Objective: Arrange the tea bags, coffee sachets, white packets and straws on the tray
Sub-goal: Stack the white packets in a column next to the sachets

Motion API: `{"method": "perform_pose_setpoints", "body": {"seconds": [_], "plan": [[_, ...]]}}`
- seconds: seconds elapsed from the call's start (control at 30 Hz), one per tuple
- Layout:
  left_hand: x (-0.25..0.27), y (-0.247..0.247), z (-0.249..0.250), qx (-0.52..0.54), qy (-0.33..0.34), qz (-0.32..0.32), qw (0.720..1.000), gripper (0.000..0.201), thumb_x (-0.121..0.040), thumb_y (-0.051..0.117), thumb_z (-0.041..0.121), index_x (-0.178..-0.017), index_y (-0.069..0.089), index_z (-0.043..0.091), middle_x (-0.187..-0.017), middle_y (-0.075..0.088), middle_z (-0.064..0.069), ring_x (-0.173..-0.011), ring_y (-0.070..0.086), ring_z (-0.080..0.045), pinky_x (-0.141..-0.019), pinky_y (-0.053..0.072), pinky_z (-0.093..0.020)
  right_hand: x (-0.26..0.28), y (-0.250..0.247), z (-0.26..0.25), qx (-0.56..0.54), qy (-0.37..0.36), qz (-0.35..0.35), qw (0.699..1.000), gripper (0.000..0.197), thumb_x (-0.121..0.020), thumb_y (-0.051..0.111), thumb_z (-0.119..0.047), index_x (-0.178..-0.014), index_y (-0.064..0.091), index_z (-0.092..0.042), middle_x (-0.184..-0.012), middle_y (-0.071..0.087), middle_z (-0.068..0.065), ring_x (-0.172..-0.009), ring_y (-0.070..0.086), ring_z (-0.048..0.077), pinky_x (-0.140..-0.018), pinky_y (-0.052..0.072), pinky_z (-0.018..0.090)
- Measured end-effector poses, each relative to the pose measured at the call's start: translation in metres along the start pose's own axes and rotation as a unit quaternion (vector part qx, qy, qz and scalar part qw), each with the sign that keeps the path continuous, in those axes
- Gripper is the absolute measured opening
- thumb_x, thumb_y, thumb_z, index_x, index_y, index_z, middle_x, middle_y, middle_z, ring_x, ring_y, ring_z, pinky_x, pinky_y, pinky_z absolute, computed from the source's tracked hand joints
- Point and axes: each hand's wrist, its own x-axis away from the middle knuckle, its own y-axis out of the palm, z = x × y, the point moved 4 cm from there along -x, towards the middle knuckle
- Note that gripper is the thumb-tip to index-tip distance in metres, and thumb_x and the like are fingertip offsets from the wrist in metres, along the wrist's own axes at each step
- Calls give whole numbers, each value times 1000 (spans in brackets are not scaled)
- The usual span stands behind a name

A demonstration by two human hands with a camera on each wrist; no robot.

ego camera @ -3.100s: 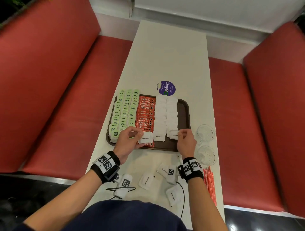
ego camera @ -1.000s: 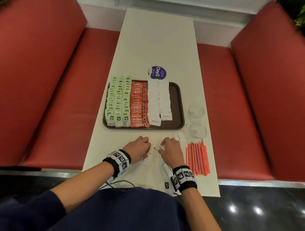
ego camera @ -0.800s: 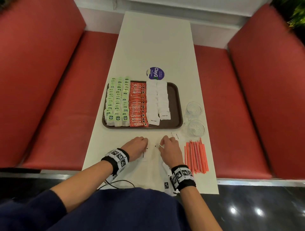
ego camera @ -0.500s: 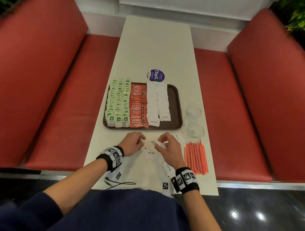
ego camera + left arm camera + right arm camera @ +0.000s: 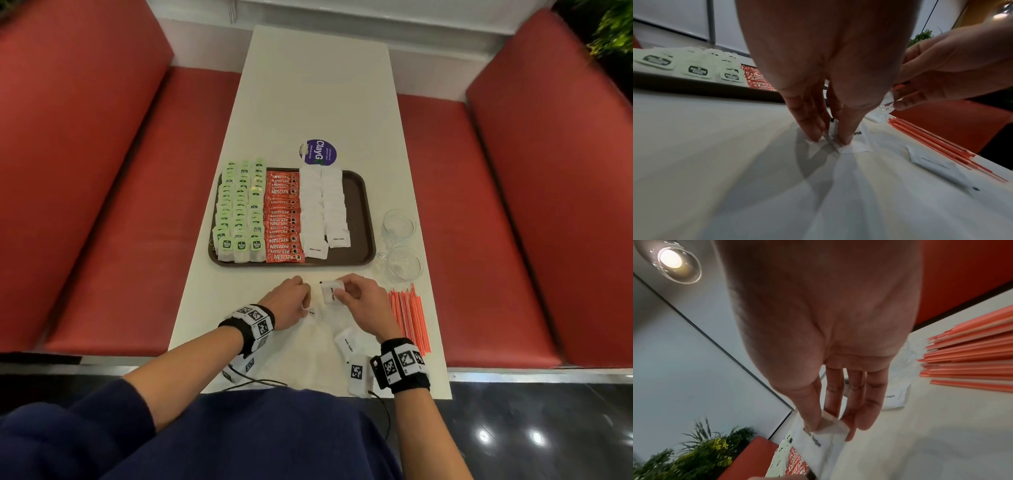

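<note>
**Both hands on white sugar packets, near edge of table**

Right hand point(image 5: 359, 301) pinches a white sugar packet point(image 5: 330, 290) between thumb and fingers, lifted off the table point(image 5: 322, 85), just short of the tray point(image 5: 359, 212); same pinch seen in right wrist view, packet hanging from the fingertips point(image 5: 813, 421). Left hand point(image 5: 291, 303) has fingers curled down onto a second sugar packet point(image 5: 851, 146) lying on the table, fingertips pinching it at its edge; packet not lifted. Tray holds three rows of green tea bags point(image 5: 239, 212) at left, a column of red Nescafe sachets point(image 5: 283, 219) in the middle, two columns of white sugar packets point(image 5: 323, 209) at right; right strip of tray bare. Loose sugar packet point(image 5: 346, 344) on table beside right wrist. Orange straws point(image 5: 409, 318) bundled on table right of right hand, off the tray. Two glass cups point(image 5: 399, 245) beside tray's right edge; purple round sticker point(image 5: 320, 152) just behind tray.
</note>
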Motion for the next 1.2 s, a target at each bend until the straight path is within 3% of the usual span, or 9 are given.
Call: {"method": "perform_pose_setpoints", "body": {"seconds": [0.13, 0.23, 0.33, 0.47, 0.7, 0.8, 0.9, 1.07, 1.2], "plan": [[0, -12, -3, 122, -25, 35, 992, 20, -95, 73, 15, -100, 55, 22, -96, 65, -1, -89, 64, -28, -73, 50, -33, 4, 3, 4, -80, 31, 2, 996, 13, -98, 81, -27, -109, 72, -30, -90, 81, -4, -86, 77, 15, -84, 63, 37], [4, -19, 0, 283, -35, 39, 958, 37, -95, 79, 10, -125, 61, 19, -105, 64, -6, -80, 74, -23, -72, 62, -32, 6, 5, 1, -161, 39, -6, 986, 10, -100, 79, -20, -108, 74, -21, -95, 80, 3, -92, 78, 29, -84, 67, 43], [8, -25, 13, 427, -19, 24, 904, 41, -99, 70, -5, -136, 63, 11, -119, 62, -18, -97, 77, -31, -87, 67, -41, 7, 2, -3, -175, 28, 8, 984, 7, -99, 80, -17, -105, 77, -18, -101, 74, 9, -88, 78, 35, -79, 67, 41], [11, -32, 29, 489, -18, 6, 872, 31, -101, 58, -6, -124, 73, 9, -122, 74, -16, -111, 76, -25, -95, 64, -41, 6, 0, -3, -171, 34, 33, 984, 16, -95, 85, -19, -106, 74, -21, -97, 74, 7, -81, 79, 30, -75, 68, 41], [12, -31, 25, 381, -38, 82, 920, 28, -101, 69, 2, -127, 67, 12, -111, 75, 0, -98, 76, -17, -78, 64, -26, 10, -7, 6, -63, 34, 49, 996, 17, -97, 82, -28, -103, 67, -22, -99, 76, -1, -79, 77, 17, -79, 64, 40], [16, -27, 16, 368, -61, 97, 923, 31, -100, 69, 1, -129, 67, 13, -114, 75, -5, -98, 76, -19, -75, 64, -25, 17, -1, 21, 184, 34, -80, 979, 37, -85, 92, -25, -114, 68, -31, -115, 63, -5, -101, 65, 15, -87, 49, 31], [20, -25, 8, 360, -77, 103, 924, 35, -100, 68, 0, -132, 67, 13, -116, 74, -9, -99, 75, -18, -74, 64, -25, 28, 10, 36, 271, 60, -167, 946, 51, -77, 97, -19, -117, 69, -34, -122, 48, -3, -111, 56, 17, -98, 49, 33], [25, -25, 3, 376, -97, 103, 916, 37, -99, 69, 1, -134, 67, 13, -116, 74, -8, -104, 75, -23, -86, 67, -45, 24, 12, 36, 282, 31, -113, 952, 21, -89, 87, -21, -95, 68, -25, -109, 57, -5, -104, 61, 19, -90, 51, 33], [26, -27, 3, 378, -96, 112, 914, 34, -99, 69, 3, -130, 67, 14, -116, 76, -7, -104, 76, -25, -88, 67, -47, 8, 5, 34, 276, 32, -25, 960, 18, -100, 70, -14, -113, 61, -23, -104, 72, 0, -92, 68, 21, -81, 61, 42]]}}
